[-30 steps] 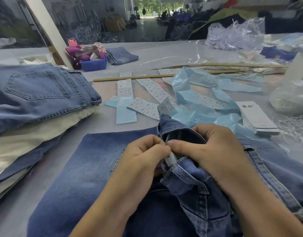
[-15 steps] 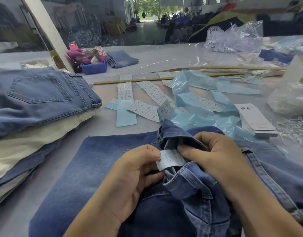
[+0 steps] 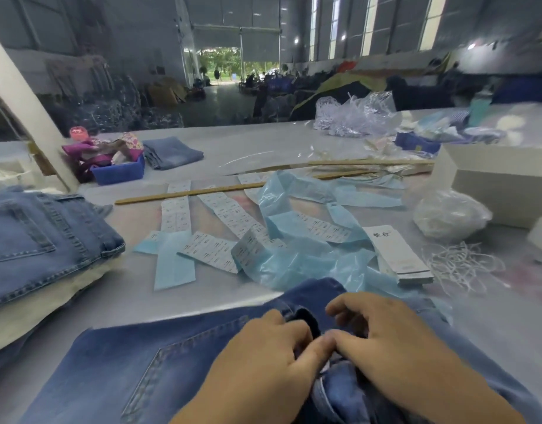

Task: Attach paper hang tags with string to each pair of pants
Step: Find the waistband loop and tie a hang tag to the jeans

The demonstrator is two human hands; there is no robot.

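Hands, left hand point(image 3: 263, 359) and right hand point(image 3: 383, 341), pinch the blue denim pants' waistband point(image 3: 303, 316); no tag attached yet, white hang-tag stack point(image 3: 398, 255) waiting just beyond the right hand.

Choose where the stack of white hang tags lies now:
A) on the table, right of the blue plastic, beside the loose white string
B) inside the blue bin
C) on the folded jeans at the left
A: the stack of white hang tags lies on the table, with the blue plastic at its left and the loose white string at its right.

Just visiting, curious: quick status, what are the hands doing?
Left hand and right hand both pinching at the jeans waistband. Hang tags and string untouched beyond. Nothing in the way.
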